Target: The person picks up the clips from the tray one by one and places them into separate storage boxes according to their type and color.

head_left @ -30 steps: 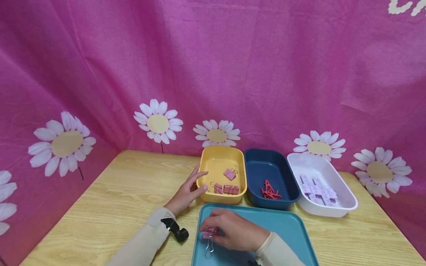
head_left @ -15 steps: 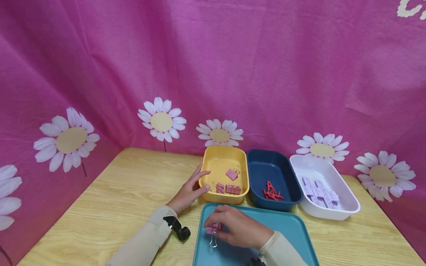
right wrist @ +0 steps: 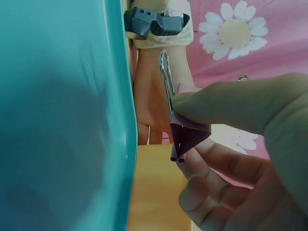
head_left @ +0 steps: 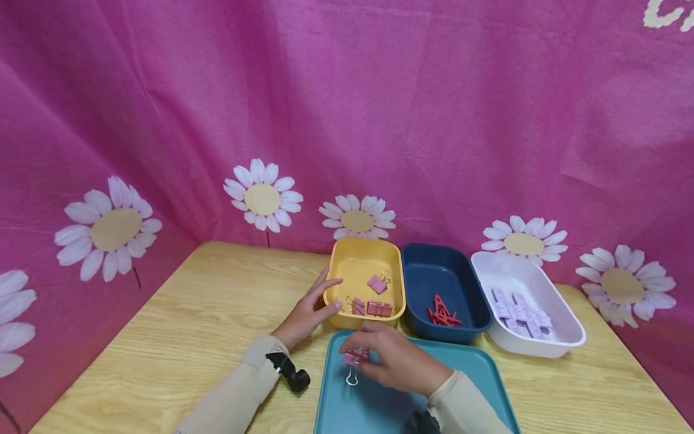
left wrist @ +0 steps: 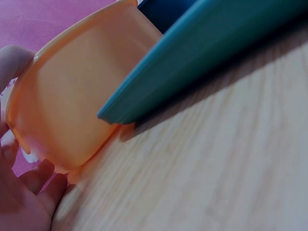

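My right hand [head_left: 401, 358] pinches a pink binder clip [head_left: 355, 355] between thumb and fingers, above the teal tray [head_left: 490, 386]. One silver wire handle of the clip hangs down in the head view. In the right wrist view the thumb covers part of the clip's body [right wrist: 190, 137]. My left hand [head_left: 303, 316] rests at the near left side of the yellow bin [head_left: 344, 256], its index finger and thumb reaching over the rim. Several pink binder clips [head_left: 378, 308] lie in that bin. The left wrist view shows fingertips [left wrist: 41, 175] against the bin's outer wall.
Right of the yellow bin stands a navy bin [head_left: 434, 265] with red clothespins [head_left: 443, 313]. Beside it a white bin [head_left: 547, 349] holds lilac measuring tapes [head_left: 523, 319]. The wooden table [head_left: 179, 325] ends at a pink flowered curtain [head_left: 406, 120].
My right hand has lifted and moved forward, toward the yellow bin, with the pink binder clip in its fingers. The left hand stays at the bin. The head view has shifted slightly.
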Demonstrator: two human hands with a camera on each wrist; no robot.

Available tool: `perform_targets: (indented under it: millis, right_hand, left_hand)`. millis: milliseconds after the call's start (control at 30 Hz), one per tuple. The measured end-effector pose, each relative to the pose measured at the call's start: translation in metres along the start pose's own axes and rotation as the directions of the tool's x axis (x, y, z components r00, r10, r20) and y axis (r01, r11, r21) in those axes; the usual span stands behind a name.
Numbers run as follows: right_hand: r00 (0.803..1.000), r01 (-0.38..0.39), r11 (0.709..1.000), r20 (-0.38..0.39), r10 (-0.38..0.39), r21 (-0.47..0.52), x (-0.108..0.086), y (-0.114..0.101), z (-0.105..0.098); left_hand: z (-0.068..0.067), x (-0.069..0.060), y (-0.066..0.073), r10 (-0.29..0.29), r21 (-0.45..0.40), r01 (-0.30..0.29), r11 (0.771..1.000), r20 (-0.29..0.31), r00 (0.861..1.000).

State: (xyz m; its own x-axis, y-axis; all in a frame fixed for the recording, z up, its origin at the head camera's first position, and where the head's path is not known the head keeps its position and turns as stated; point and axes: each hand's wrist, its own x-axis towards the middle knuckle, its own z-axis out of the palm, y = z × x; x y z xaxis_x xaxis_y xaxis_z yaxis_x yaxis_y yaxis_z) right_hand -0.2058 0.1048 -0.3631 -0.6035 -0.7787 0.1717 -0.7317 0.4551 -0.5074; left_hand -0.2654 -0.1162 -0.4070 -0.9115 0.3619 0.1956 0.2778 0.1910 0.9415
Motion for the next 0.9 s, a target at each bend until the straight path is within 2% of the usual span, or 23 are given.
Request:
perform_targets:
  millis: [167, 367, 533, 900]
  right_hand:
    - [0.999, -0.041, 0.999, -0.023, 0.040, -0.016, -0.001, 0.002, -0.004]
    - [0.992, -0.063, 0.994, -0.116, 0.053, -0.087, -0.001, 0.007, -0.010]
    - [0.986, -0.083, 0.991, -0.151, 0.067, -0.102, -0.001, 0.010, -0.014]
    - [0.974, -0.054, 0.994, -0.223, 0.031, -0.096, -0.003, 0.012, -0.021]
  left_hand:
    - [0.001, 0.001, -0.001, 0.009, 0.003, -0.009, 1.000, 0.000, 1.000]
    - [-0.001, 0.002, -0.001, 0.011, 0.005, -0.011, 1.000, 0.008, 1.000]
    - [-0.002, 0.000, 0.000, 0.004, -0.010, -0.004, 1.000, -0.003, 1.000]
    - [-0.001, 0.001, -0.001, 0.013, -0.005, -0.013, 1.000, 0.002, 1.000]
